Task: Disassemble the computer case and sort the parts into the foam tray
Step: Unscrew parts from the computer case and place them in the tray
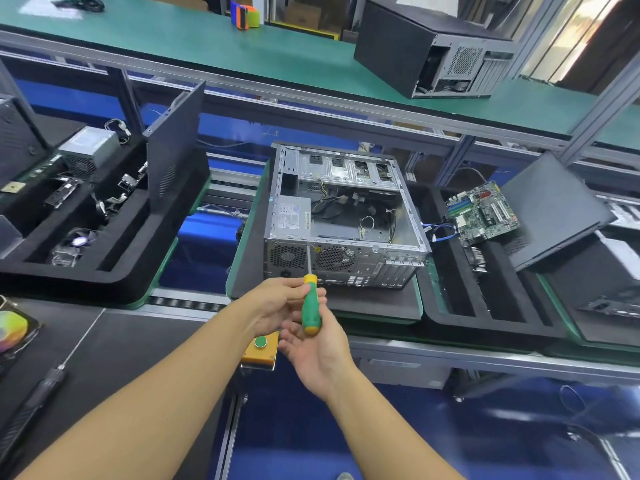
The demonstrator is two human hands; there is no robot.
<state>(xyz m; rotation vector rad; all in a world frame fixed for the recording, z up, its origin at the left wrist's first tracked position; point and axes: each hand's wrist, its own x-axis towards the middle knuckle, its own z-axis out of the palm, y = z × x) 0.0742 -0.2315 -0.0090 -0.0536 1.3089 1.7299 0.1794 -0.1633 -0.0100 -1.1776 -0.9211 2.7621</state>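
Forearms come in from the near edge and meet just before the computer case point(346, 216). The left hand point(277, 303) pinches a screwdriver point(310, 306) at the yellow collar on top of its green handle. The right hand point(318, 348) lies under the butt of the handle with fingers slack and spread, propping it rather than gripping it. The shaft runs up to the case's near wall, and its tip sits by the top edge between two fan grilles. I cannot tell whether it is seated in a screw.

The case lies open side up on a dark pad point(381, 299) in the middle of the bench. A power supply point(291, 216) is still inside at the near left, with loose cables point(367, 223) beside it. The foam tray point(460, 306) is just to its right and already carries a motherboard point(481, 213) and a side panel point(554, 209).

The likeliest trouble is the tip slipping: with only a light pinch and no firm push from the right hand, it could ride out of the screw head and chew it, or skid across the grille. A freed screw could fall into the case or roll off the pad. Once unfastened, the power supply may shift and drag its cables. A yellow button box point(261, 351) sits right under the hands, so a dropped tool could strike it.
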